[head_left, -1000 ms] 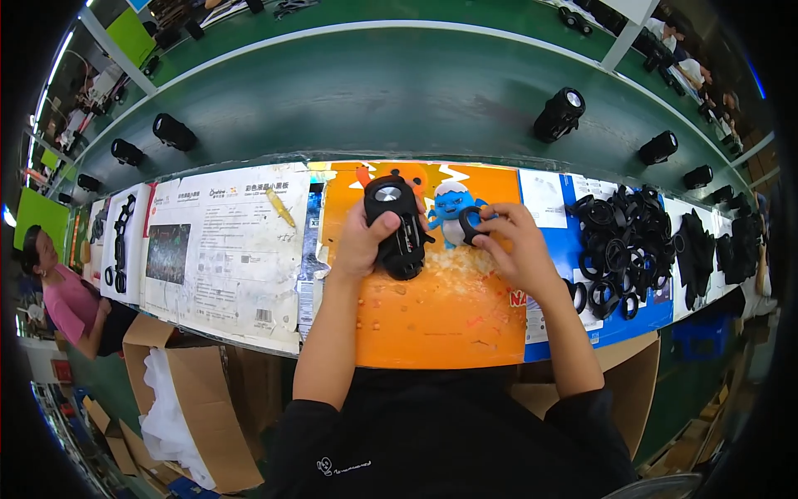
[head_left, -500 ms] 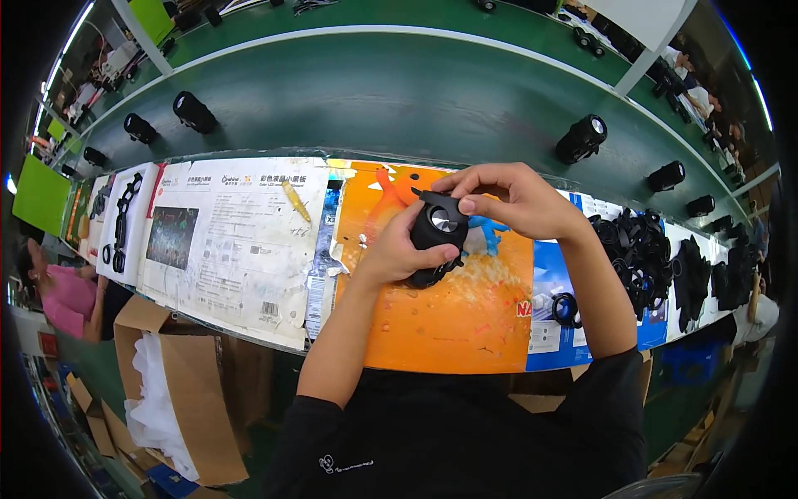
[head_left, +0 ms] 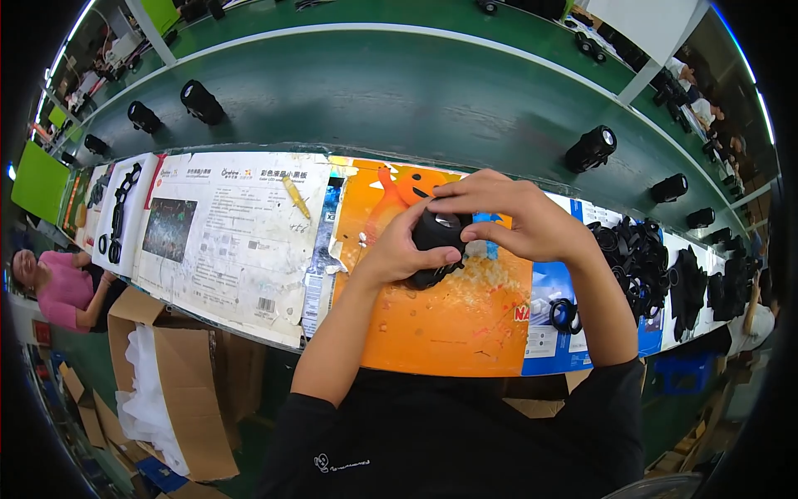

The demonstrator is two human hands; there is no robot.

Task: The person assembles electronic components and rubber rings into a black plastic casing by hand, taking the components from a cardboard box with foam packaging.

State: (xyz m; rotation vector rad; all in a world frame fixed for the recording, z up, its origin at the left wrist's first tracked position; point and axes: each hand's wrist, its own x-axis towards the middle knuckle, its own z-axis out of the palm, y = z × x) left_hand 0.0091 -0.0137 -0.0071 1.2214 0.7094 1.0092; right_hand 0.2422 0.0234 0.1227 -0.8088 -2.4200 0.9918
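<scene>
A black cylindrical speaker [head_left: 434, 236] with a silver disc on its end is held over the orange board [head_left: 449, 333]. My left hand [head_left: 402, 251] wraps round its left side, thumb across the front. From the right, my right hand [head_left: 517, 218] curls over the top and far side, its thumb pressed near the silver end. The fingers cover much of that end, so the black strap-like piece seen earlier is hidden now.
Similar speakers [head_left: 592, 150] stand along the green conveyor [head_left: 366, 91] beyond the bench. Black rings and straps [head_left: 632, 258] are heaped at right, with a loose coil [head_left: 565, 314] nearby. A yellow tool [head_left: 296, 197] lies left; a cardboard box [head_left: 195, 399] stands below. One person [head_left: 62, 287] is at far left.
My right hand has closed over the speaker's top, covering the black strap-like piece it held at the end. My left hand keeps its grip. The speakers on the conveyor have shifted slightly right in view.
</scene>
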